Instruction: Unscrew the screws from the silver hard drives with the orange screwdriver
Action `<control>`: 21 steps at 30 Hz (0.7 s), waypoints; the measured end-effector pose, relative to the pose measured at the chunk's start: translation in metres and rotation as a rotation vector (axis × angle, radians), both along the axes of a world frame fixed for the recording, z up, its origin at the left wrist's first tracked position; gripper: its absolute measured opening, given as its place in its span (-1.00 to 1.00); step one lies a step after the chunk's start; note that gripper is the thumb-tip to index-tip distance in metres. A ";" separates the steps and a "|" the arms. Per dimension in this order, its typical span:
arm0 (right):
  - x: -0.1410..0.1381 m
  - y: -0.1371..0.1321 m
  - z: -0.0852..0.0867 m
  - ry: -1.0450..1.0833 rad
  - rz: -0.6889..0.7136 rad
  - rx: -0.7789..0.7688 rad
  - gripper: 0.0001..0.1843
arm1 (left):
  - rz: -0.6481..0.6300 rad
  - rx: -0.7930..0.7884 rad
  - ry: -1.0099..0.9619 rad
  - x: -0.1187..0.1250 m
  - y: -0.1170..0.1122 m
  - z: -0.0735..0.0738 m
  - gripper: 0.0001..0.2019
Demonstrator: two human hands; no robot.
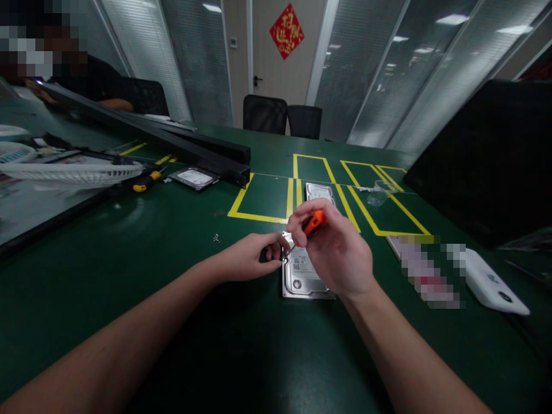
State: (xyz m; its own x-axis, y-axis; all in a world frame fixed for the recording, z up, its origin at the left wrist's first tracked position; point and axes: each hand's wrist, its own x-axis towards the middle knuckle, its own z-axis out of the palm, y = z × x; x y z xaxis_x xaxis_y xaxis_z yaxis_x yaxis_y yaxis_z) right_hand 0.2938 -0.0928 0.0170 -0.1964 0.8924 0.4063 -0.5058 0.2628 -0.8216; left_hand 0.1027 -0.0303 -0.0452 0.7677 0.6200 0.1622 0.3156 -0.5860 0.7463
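Observation:
A silver hard drive [304, 267] lies flat on the green table, label side up, partly covered by my hands. My right hand [340, 250] is closed around a screwdriver [316, 221] with an orange and black handle. Its thin shaft slants down to the left edge of the drive. My left hand [254, 256] is closed by that edge, thumb and fingertips pinched close to the shaft's tip. What those fingers hold, if anything, is too small to make out. Left of this hand lies a small heap of screws [216, 238]. A second hard drive [319, 191] sits just beyond my right hand.
Another drive [195, 177] and a yellow-black screwdriver [146, 181] lie at the left, beside long black bars [185, 146] and a white basket [86, 172]. At the right are a clear cup [378, 194], a white device [491, 282] and a black screen [487, 161]. A person sits far left.

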 end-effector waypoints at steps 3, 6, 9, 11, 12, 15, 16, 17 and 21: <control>0.002 0.001 0.000 -0.018 -0.010 -0.008 -0.66 | -0.005 -0.015 0.001 0.000 0.000 0.001 -0.82; 0.003 0.002 -0.002 -0.041 -0.038 -0.019 -0.83 | -0.011 -0.026 -0.008 0.001 -0.001 0.002 -0.81; 0.001 0.001 -0.003 -0.048 -0.045 -0.025 -0.83 | -0.012 -0.018 -0.017 0.001 -0.001 0.002 -0.82; 0.000 0.000 -0.002 -0.056 -0.048 -0.029 -0.84 | -0.011 -0.018 -0.018 0.001 -0.001 0.001 -0.83; 0.000 -0.001 -0.001 -0.059 -0.048 -0.032 -0.85 | -0.009 -0.017 -0.017 0.001 -0.001 0.001 -0.83; 0.001 -0.001 0.001 -0.076 -0.060 -0.039 -0.67 | 0.000 -0.011 -0.009 0.002 -0.001 -0.001 -0.82; 0.001 0.000 0.001 -0.086 -0.063 -0.035 -0.65 | -0.002 -0.011 -0.005 0.002 -0.001 -0.001 -0.82; 0.002 0.000 0.001 -0.093 -0.062 -0.030 -0.66 | -0.007 -0.012 -0.001 0.002 -0.002 0.000 -0.81; 0.002 0.001 -0.001 -0.081 -0.055 -0.009 -0.86 | 0.035 0.055 0.091 -0.008 0.002 0.015 -0.77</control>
State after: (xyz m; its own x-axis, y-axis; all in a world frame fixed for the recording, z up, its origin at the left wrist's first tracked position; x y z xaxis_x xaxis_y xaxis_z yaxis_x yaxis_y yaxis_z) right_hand 0.2958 -0.0922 0.0157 -0.1787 0.9063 0.3831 -0.4224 0.2810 -0.8618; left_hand 0.0948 -0.0281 -0.0302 0.7591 0.6384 0.1270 0.4016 -0.6130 0.6804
